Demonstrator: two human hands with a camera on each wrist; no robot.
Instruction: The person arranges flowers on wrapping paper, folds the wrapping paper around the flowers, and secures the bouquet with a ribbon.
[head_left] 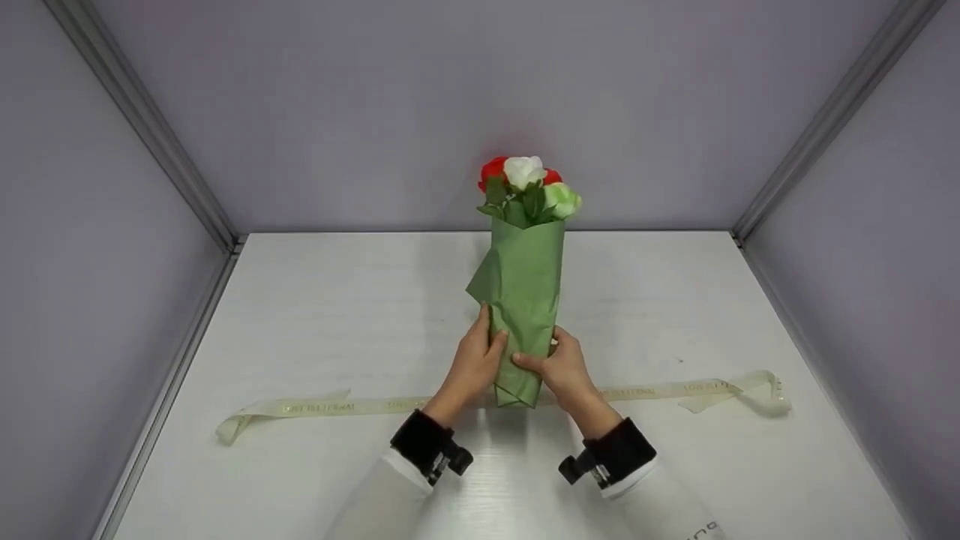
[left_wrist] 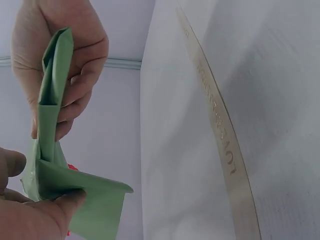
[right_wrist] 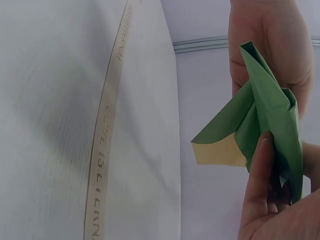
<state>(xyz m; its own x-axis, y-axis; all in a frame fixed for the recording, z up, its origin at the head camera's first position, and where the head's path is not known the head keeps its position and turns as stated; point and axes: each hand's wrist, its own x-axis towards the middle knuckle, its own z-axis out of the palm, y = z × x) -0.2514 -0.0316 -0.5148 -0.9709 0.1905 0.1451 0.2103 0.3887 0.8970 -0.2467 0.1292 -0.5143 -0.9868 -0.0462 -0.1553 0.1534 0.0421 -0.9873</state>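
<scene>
A bouquet point(head_left: 525, 292) of artificial-looking red, white and pale green flowers stands wrapped in green paper point(left_wrist: 100, 200), raised off the table. My left hand point(head_left: 474, 360) grips the wrap's lower left side, thumb in front. On the lower right side my right hand point(head_left: 562, 369) grips it, its thumb across the front and the fingers behind. Under the bouquet a cream ribbon point(head_left: 322, 407) with gold lettering stretches across the table; the wrap hides its middle in the head view. A loose paper flap point(right_wrist: 220, 150) with a tan inner face juts out in the right wrist view.
The white table point(head_left: 337, 300) is bounded by a grey back wall point(head_left: 375, 112) and side walls with metal edge strips. The ribbon's right end point(head_left: 765, 394) is looped and twisted; its left end point(head_left: 232, 427) curls up near the table's left side.
</scene>
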